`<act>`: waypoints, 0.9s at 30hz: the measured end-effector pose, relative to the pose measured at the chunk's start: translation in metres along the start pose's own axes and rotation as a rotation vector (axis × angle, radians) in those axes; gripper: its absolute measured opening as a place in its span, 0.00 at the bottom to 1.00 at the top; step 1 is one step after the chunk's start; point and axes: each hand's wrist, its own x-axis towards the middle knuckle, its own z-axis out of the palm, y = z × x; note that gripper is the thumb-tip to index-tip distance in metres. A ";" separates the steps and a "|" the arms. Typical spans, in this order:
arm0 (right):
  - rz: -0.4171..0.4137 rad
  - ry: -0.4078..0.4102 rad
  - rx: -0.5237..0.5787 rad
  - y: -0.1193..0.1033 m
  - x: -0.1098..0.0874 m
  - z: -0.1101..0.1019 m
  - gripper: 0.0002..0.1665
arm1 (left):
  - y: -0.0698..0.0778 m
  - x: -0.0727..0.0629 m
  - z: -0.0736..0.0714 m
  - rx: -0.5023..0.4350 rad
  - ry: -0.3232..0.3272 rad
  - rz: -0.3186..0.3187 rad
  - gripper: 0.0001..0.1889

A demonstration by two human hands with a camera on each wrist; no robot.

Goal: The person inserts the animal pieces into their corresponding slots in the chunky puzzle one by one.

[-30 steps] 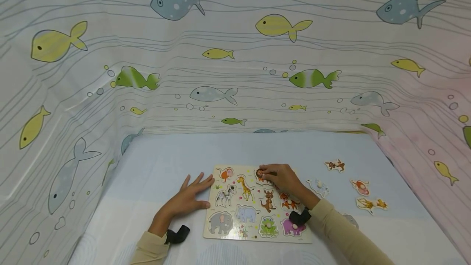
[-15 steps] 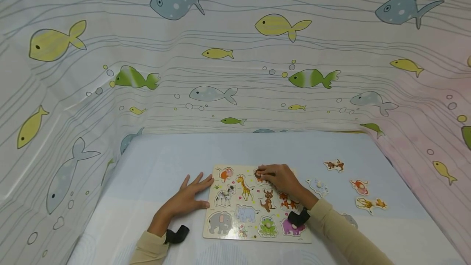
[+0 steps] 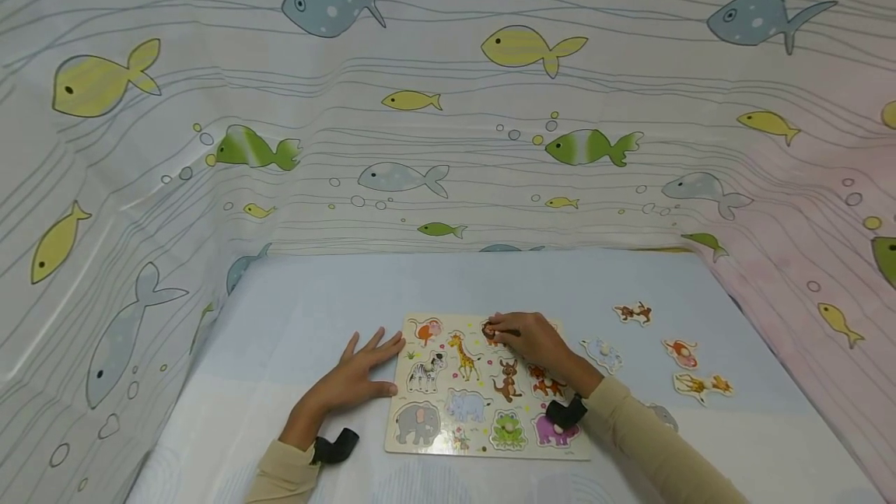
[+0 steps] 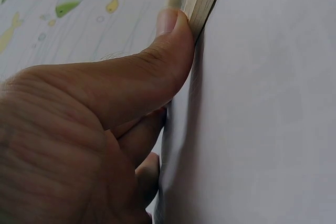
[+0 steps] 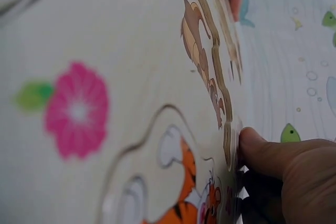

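A wooden animal puzzle board [image 3: 483, 446] lies flat on the table. My right hand [image 3: 535, 342] reaches over its upper right part and pinches the lion piece [image 3: 489, 330] between thumb and fingers; the hand covers much of that lion, so its exact fit in the recess is hidden. My left hand [image 3: 350, 381] lies with fingers spread at the board's left edge. In the left wrist view, the thumb [image 4: 167, 61] touches the board's side [image 4: 206, 1]. The tiger [image 5: 184, 211] shows near my right hand [image 5: 294, 166] in the right wrist view.
Loose pieces lie to the right: a kangaroo [image 3: 633, 313], a monkey [image 3: 680, 353], a giraffe [image 3: 703, 386], a pale blue piece [image 3: 602, 355] and a grey piece [image 3: 663, 416] partly behind the right sleeve. A fish-patterned curtain [image 3: 448, 138] surrounds the table.
Both hands keep their places on the board, the right still at the lion. The whole head view has shifted slightly.
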 end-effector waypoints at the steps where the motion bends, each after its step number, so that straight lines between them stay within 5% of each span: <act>1: 0.004 -0.009 -0.002 -0.001 0.000 0.000 0.18 | 0.000 0.000 0.000 0.000 -0.001 -0.003 0.45; 16: 0.170 -0.058 0.210 -0.012 -0.004 -0.018 0.27 | -0.001 0.001 0.001 -0.005 -0.005 0.005 0.45; 27: 0.233 0.058 0.112 -0.007 -0.023 -0.067 0.25 | 0.000 0.000 0.000 0.004 0.012 0.006 0.44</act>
